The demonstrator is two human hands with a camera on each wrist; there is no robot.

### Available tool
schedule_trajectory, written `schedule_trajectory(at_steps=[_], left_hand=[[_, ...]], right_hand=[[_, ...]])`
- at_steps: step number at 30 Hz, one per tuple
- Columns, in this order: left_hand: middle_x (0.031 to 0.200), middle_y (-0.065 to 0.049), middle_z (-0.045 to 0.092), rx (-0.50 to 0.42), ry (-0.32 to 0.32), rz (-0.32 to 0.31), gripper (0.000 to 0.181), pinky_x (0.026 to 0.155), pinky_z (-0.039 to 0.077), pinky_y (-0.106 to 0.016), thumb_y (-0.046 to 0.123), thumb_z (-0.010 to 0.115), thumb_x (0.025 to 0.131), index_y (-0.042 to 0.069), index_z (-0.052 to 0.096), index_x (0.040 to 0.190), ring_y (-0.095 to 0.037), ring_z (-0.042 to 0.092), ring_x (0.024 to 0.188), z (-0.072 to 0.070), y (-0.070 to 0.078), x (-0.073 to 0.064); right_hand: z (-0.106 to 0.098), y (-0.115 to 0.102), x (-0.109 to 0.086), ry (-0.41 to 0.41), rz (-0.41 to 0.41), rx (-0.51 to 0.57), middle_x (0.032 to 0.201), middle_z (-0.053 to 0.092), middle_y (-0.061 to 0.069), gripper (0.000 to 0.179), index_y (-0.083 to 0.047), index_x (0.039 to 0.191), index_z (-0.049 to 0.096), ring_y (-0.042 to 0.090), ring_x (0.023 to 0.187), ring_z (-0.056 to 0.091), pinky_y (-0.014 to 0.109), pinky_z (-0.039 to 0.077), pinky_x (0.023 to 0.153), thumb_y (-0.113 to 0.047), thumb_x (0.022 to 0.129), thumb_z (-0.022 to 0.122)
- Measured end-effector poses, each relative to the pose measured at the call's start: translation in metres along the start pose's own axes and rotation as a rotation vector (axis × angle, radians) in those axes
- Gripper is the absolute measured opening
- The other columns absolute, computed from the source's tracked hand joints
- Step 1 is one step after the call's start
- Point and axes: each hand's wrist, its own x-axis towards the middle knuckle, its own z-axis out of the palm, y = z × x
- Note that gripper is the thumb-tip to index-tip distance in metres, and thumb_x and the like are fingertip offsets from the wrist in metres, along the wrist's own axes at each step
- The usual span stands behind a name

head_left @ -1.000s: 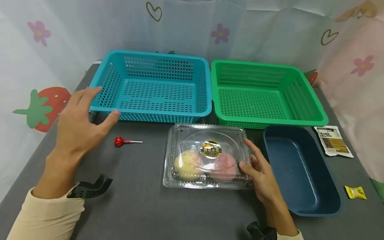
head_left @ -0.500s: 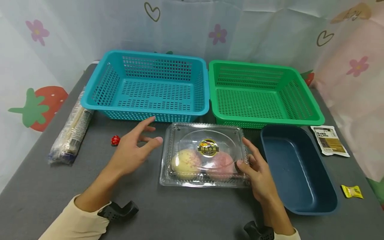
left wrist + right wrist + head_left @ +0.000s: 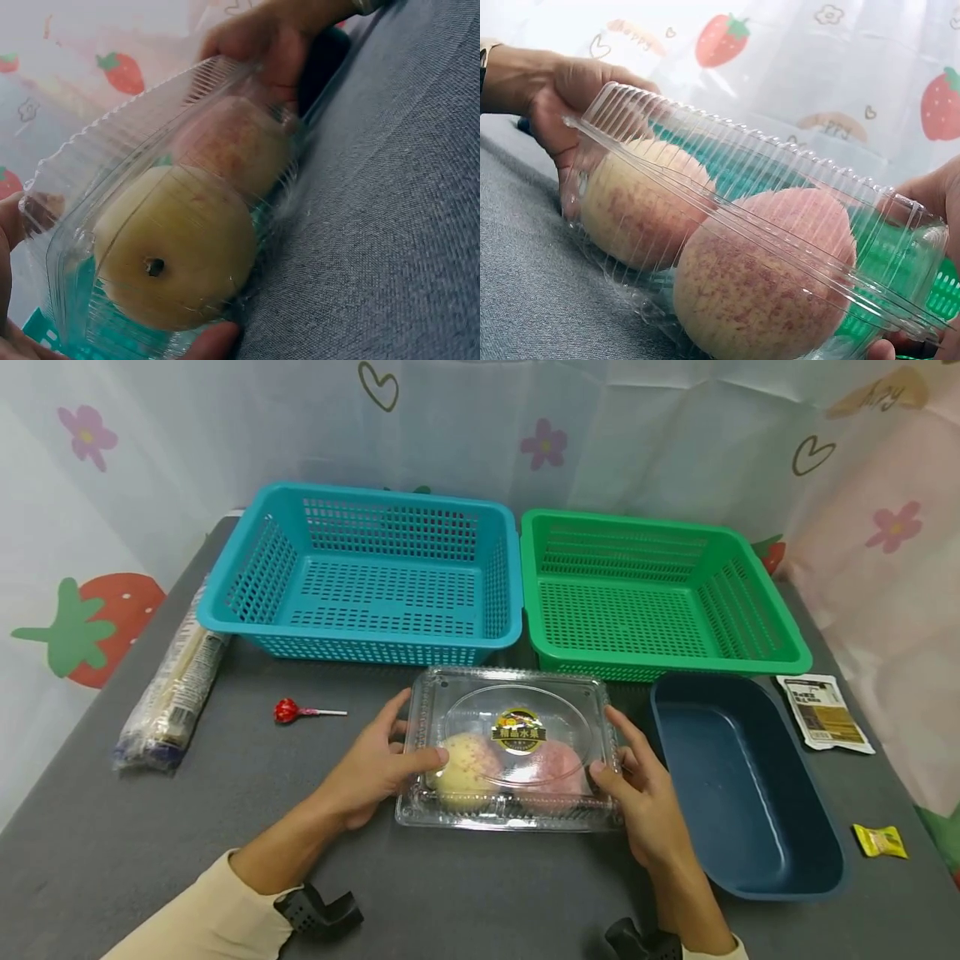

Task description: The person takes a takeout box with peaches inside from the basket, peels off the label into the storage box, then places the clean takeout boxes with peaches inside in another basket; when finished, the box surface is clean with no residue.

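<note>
A clear plastic clamshell box (image 3: 577, 706) lies flat on the grey table, its lid down, with a round gold-and-black label on top. Through the plastic show two round fruits: a yellow, red-flecked fruit (image 3: 176, 247) on the left and a pinker fruit (image 3: 769, 277) on the right. My left hand (image 3: 371, 775) holds the box's left side, its thumb on the lid's edge and its fingers along the side. At the opposite end my right hand (image 3: 648, 802) grips the right side, thumb on top. The fingertips beneath are partly hidden in the head view.
Behind the box stand a blue basket (image 3: 360, 642) and a green basket (image 3: 667, 667). A dark blue tub (image 3: 738, 802) is close to my right hand. A red lollipop (image 3: 287, 711) and a long plastic-wrapped pack (image 3: 172, 693) lie left; a white-brown packet (image 3: 825, 713) and yellow candy (image 3: 881, 841) lie right.
My left hand has come from beside the blue basket, rightward and down past the lollipop, to grip the box's left side. My right hand keeps its grip; the box has barely moved.
</note>
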Motion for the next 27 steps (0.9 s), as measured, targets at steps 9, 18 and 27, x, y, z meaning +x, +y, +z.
schedule_trajectory(at_steps=[9,18,27], left_hand=[[0.118,-0.025,0.035,-0.048,0.002,-0.042,0.1,0.063,0.056,-0.046,0.001,0.072,0.075,0.013,0.012,0.154,-0.028,0.06,0.082,0.005,0.003,0.001],[0.116,-0.025,0.036,-0.02,0.014,-0.022,0.102,0.06,0.056,-0.044,-0.001,0.073,0.074,0.011,0.01,0.154,-0.028,0.057,0.084,0.003,0.006,-0.001],[0.106,-0.022,0.04,0.161,0.027,0.155,0.09,0.054,0.052,-0.036,-0.001,0.076,0.077,0.026,0.032,0.152,-0.028,0.05,0.08,0.005,0.005,-0.003]], right_hand=[[0.003,-0.004,0.0,0.033,0.031,-0.021,0.09,0.051,0.02,0.063,-0.015,0.151,0.034,0.022,0.078,0.053,0.029,0.046,0.065,0.004,0.094,0.054],[0.007,-0.025,-0.004,0.101,0.136,-0.363,0.096,0.049,0.014,0.064,-0.033,0.148,0.038,0.022,0.081,0.048,0.034,0.042,0.062,-0.014,0.093,0.065],[0.003,-0.042,-0.006,0.045,0.174,-0.611,0.122,0.048,0.015,0.066,-0.033,0.149,0.036,0.03,0.104,0.053,0.048,0.046,0.077,-0.03,0.091,0.067]])
